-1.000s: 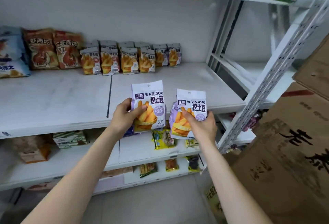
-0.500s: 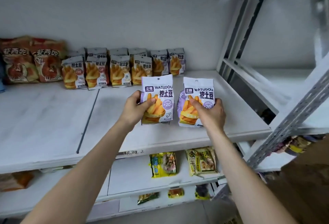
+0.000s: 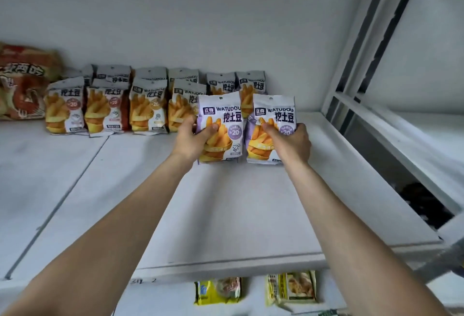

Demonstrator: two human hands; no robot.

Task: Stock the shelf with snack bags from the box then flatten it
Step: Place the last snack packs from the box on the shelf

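Head view: both arms reach up mid-frame onto the white metal shelf point(image 3: 226, 215).
Left hand: the left hand point(image 3: 190, 142) has its thumb across the front and fingers curled behind, gripping a purple-and-white glossy foil snack bag point(image 3: 221, 120), which is upright at centre frame.
Right hand: the right hand point(image 3: 291, 145) has the same wrapped grip on a second purple-and-white foil snack bag point(image 3: 275, 112), just right of the first.
Behind: a row of matching white-and-orange snack bags point(image 3: 108, 109) stands at the back wall, left of centre.
Handling: probably light, puffy and slick, with brittle contents. Hold low by the sides, gently — they look likely to tip.
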